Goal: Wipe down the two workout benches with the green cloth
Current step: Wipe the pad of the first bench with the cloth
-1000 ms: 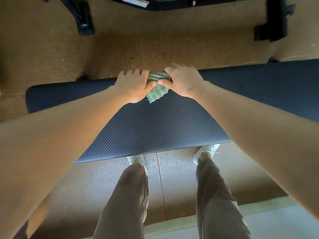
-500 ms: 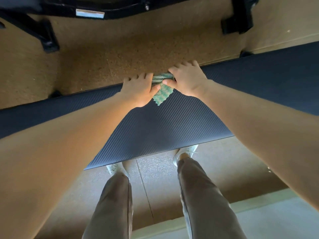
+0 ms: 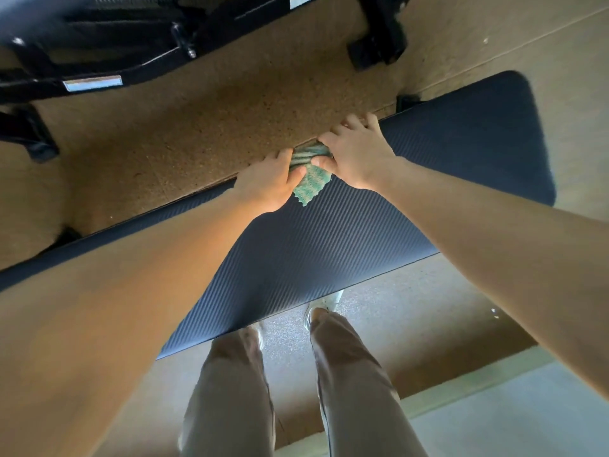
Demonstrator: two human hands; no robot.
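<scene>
A dark blue ribbed bench pad (image 3: 329, 245) runs across the view below me, its rounded right end at the upper right. The green cloth (image 3: 311, 179) lies bunched at the pad's far edge. My left hand (image 3: 267, 183) presses on the cloth's left side, and my right hand (image 3: 356, 153) presses on its right side. Both thumbs pinch the cloth, and the fingers curl over the far edge. Most of the cloth is hidden under my hands.
A black metal frame (image 3: 99, 44) with feet (image 3: 379, 44) stands on the brown speckled floor beyond the bench. My legs and white shoes (image 3: 326, 305) stand at the pad's near edge. A pale floor strip (image 3: 494, 410) lies at the lower right.
My hands and the cloth have slid to the right along the pad's far edge. The view has shifted, so the pad's right end and more of the black frame are in sight.
</scene>
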